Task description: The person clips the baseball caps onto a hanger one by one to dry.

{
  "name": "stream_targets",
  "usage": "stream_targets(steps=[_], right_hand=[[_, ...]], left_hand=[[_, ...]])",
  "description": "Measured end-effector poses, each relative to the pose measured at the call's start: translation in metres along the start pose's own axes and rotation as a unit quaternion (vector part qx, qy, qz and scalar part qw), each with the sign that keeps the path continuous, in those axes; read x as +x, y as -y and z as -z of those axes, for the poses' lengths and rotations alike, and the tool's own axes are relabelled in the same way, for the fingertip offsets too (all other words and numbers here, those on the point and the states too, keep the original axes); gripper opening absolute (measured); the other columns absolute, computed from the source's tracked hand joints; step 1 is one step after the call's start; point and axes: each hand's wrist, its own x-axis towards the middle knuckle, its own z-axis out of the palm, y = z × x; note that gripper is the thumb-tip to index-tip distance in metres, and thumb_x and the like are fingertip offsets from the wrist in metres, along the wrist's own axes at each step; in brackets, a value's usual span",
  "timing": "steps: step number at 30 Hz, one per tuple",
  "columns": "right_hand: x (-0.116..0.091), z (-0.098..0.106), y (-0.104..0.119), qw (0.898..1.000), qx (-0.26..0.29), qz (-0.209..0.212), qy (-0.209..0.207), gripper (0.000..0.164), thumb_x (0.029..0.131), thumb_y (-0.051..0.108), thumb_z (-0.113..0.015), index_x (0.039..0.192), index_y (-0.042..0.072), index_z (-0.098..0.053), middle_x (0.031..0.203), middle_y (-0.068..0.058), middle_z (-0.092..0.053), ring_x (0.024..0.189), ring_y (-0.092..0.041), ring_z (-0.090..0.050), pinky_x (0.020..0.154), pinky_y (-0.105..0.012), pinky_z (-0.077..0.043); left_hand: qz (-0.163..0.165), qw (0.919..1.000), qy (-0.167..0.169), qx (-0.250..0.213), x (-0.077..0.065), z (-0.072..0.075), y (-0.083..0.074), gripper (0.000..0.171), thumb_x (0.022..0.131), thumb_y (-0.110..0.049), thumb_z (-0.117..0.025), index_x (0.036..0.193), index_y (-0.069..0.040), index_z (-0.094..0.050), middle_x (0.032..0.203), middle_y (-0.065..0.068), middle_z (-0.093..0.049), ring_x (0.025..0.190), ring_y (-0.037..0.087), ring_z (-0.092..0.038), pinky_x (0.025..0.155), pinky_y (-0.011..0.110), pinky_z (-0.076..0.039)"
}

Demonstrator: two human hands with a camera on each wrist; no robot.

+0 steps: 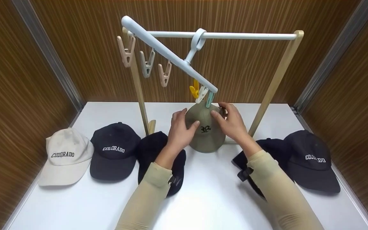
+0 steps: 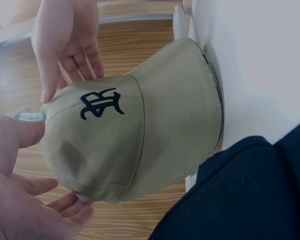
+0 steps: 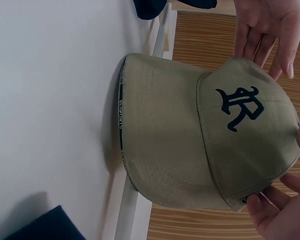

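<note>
An olive-tan baseball cap with a dark letter emblem is upright under a white clip hanger, its brim pointing down. A mint clothespin meets the crown, with a white clothespin beside it. My left hand touches the cap's left side, fingers loosely extended and partly hidden behind it. On the right side, my right hand holds the cap, its thumb by the crown and fingers round the edge. Both wrist views show the cap between the two hands.
A white rod on wooden legs carries the hanger. More clothespins, including a yellow clothespin, hang from it. At left are a cream cap and dark caps; more dark caps lie at right. Wood-patterned walls surround the white table.
</note>
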Motion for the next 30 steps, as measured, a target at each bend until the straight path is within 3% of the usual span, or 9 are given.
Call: stream_targets(steps=[18, 30], right_hand=[[-0.020, 0.000, -0.013, 1.000, 0.009, -0.003, 0.006, 0.068, 0.113, 0.038, -0.069, 0.162, -0.003, -0.047, 0.159, -0.026, -0.051, 0.149, -0.043, -0.049, 0.118, -0.058, -0.047], [-0.033, 0.003, -0.019, 1.000, 0.014, -0.012, 0.012, 0.069, 0.113, 0.036, -0.069, 0.162, -0.006, -0.045, 0.161, -0.030, -0.048, 0.149, -0.046, -0.049, 0.117, -0.061, -0.047]], left_hand=[[0.004, 0.9983, 0.038, 0.043, -0.021, 0.005, -0.016, 0.080, 0.108, -0.039, -0.075, 0.170, -0.005, -0.038, 0.168, 0.020, -0.033, 0.156, 0.035, -0.037, 0.123, 0.053, -0.043], [-0.044, 0.9965, 0.014, 0.070, -0.029, -0.005, -0.024, 0.080, 0.106, -0.037, -0.079, 0.168, -0.003, -0.042, 0.168, 0.024, -0.031, 0.157, 0.037, -0.034, 0.121, 0.052, -0.045]])
